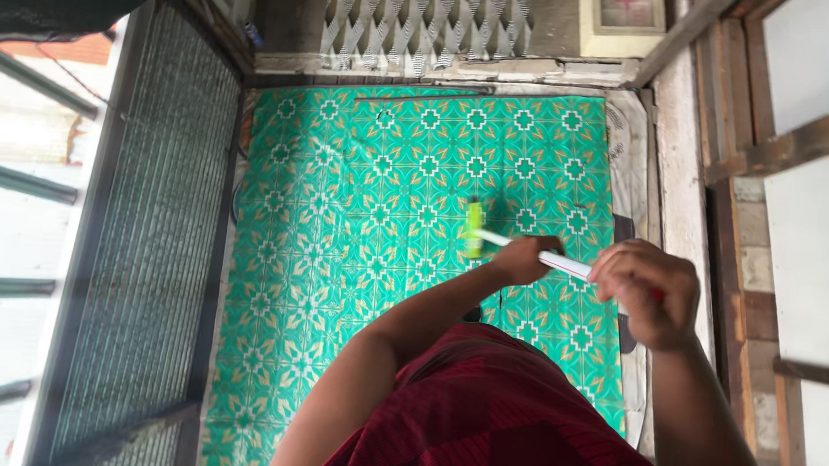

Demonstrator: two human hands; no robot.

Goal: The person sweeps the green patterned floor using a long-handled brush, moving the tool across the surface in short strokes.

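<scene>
Green vinyl floor sheet (375,287), glossy, printed with a repeating tile pattern of white crosses and gold leaves, covers most of the floor. Person stands near its right edge, working a broom (475,228): lime-green plastic head, narrow and rectangular, resting on the sheet about mid-length, right of centre. Thin white handle (562,262) runs from the head up and right, with a red band near the top. Left hand (523,258) is closed round the handle lower down; right hand (643,291) is clenched over its upper end, slightly blurred. Dark red ribbed shirt (490,413) fills the bottom of the view. Wire-mesh panel (149,240) in a dark frame lines the sheet's left edge. White wooden lattice (424,19) stands past the far edge. Rough timber framing (744,163) lines the right side.
</scene>
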